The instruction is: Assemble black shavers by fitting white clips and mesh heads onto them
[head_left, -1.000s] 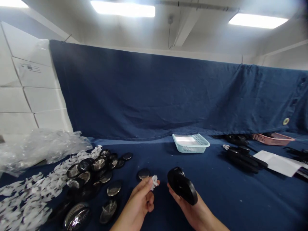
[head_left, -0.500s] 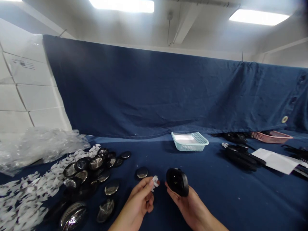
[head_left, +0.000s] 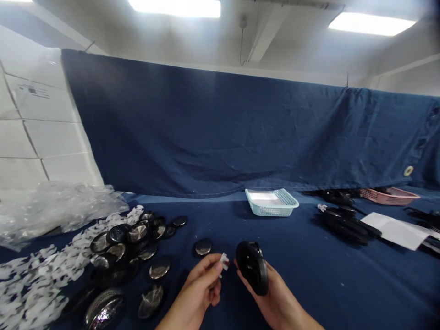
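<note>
Thumb and fingertips of the left hand (head_left: 202,288), at the bottom centre of the frame, are pinched nearly closed on a small white plastic piece (head_left: 224,261), while the lower fingers curl loosely toward the palm. Just to its right, still in the lower middle of the frame, the right hand (head_left: 275,295) is partly open, its fingers and palm cupped around a black rounded shell-like part (head_left: 252,269) that stands tilted, its dark face toward the left hand; the white piece and the black part are apart, with a narrow gap between them. A single round black disc with a shiny top (head_left: 203,247) lies just above the left hand. At lower left spreads a cluster of round black pieces with glossy metallic faces (head_left: 137,232), bordered by a heap of curled white plastic bits (head_left: 37,279) along the left edge, with a crumpled clear plastic bag (head_left: 68,206) above. Near the centre right sits a pale blue perforated plastic basket (head_left: 275,211) holding white paper. Farther right, long black parts (head_left: 343,227) lie beside a white paper sheet (head_left: 393,231), below a pink plastic basket (head_left: 390,198).
</note>
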`<state>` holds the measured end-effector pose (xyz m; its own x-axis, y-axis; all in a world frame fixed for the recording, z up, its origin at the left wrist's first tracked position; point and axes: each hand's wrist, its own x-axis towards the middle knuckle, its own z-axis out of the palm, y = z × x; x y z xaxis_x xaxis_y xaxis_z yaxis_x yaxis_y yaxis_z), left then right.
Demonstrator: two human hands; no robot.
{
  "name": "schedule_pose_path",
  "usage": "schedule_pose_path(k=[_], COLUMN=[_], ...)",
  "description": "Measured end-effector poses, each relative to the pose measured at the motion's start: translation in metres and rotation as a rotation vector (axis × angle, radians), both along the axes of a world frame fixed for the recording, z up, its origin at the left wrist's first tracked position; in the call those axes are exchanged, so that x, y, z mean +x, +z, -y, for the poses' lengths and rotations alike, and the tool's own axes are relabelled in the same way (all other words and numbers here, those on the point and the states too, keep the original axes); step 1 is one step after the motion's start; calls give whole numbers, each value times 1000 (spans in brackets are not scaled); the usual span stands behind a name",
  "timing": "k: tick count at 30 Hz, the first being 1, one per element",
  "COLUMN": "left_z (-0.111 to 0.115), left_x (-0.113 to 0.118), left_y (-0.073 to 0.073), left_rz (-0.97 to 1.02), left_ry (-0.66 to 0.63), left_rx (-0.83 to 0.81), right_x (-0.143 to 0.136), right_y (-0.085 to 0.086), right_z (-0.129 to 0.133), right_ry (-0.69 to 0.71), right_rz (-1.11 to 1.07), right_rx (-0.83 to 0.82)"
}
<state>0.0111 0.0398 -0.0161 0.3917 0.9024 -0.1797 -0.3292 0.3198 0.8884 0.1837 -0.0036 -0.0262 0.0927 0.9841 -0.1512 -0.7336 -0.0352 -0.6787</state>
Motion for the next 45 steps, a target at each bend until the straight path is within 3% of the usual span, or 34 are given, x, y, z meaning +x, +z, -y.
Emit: schedule_pose_path(k=[4,8,11,16,21,27,39,45], left_z=[3,3,3,3,7,-1,12,10], left_x=[2,2,-1,-6,-4,-5,-5,-8], left_y=[6,14,19,18,10,1,19,22], left_rz=[-36,-138,-195,-315,-481,-484,-702,-657], left_ry=[30,154,248,202,139,115,-11,-91], left_rx=[24,177,268,403,594,541,654,664], right_x=[3,7,6,2,0,-1,-5,-5], right_y=[3,3,-1,-8,-7,-3,-2,0], right_z=[0,1,3,7,6,7,7,9], right_ry=[-18,-106,-77,3,60,75,17,28], right_rz=[117,499,719,945,988,1025,1050,1084], right_rx=[24,115,208,349,373,345,369,365])
